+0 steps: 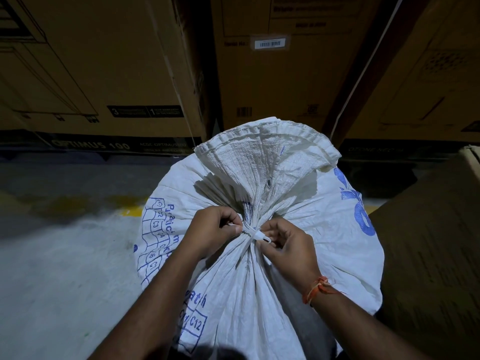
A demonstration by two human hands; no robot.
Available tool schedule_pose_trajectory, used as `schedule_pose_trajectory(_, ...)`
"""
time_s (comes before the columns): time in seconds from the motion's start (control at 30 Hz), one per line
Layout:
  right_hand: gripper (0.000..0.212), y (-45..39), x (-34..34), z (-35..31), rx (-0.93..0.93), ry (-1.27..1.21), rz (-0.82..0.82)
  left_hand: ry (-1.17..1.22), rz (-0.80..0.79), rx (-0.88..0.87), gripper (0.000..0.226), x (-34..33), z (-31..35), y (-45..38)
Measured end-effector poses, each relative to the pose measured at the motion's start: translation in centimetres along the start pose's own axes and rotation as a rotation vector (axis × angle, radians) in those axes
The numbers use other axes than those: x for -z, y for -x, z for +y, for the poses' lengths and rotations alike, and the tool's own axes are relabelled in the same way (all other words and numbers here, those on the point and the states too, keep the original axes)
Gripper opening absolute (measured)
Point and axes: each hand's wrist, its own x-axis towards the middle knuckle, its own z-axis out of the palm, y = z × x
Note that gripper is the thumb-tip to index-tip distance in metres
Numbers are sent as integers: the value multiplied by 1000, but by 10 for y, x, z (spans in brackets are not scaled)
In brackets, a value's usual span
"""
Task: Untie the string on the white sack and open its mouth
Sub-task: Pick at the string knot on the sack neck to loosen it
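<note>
Standing on a grey floor (65, 255) before stacked cartons (104, 74), the sack (298, 216) has its neck cinched by a tie (255, 233). Left hand (213, 229) and right hand (288, 245) pinch the tie's ends. Dim light blurs carton print.

Tall brown printed cardboard cartons (109, 74) stand along grey concrete floor (52, 255); yellow painted floor stripe (133, 211) before them.

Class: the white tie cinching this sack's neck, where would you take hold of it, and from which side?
Take the tie at its loose ends, which stick out either side of the gathered neck of the sack. Come from both sides, as the left hand and right hand do, with a fingertip grip.
</note>
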Motion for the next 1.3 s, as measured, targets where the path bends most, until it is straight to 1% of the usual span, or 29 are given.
schedule_pose_trajectory(0.37, 24, 0, 0, 0, 11, 32, 6, -2, -9, -1, 6, -1, 2, 1)
schedule_pose_trajectory(0.5, 24, 0, -1, 0, 11, 21, 3, 55, -33, 22, 6, 5, -4, -1)
schedule_pose_trajectory(0.7, 25, 0, 0, 1, 19, 47, 8, -3, -14, 9, 5, 3, -3, -1)
schedule_pose_trajectory(1.13, 25, -2, -2, 7, 13, 23, -6, 8, -28, -6, 9, 2, -1, 1)
schedule_pose_trajectory(1.3, 25, -2, -2, 9, 6, 35, -6, -15, -14, -9, 6, 0, 3, 2)
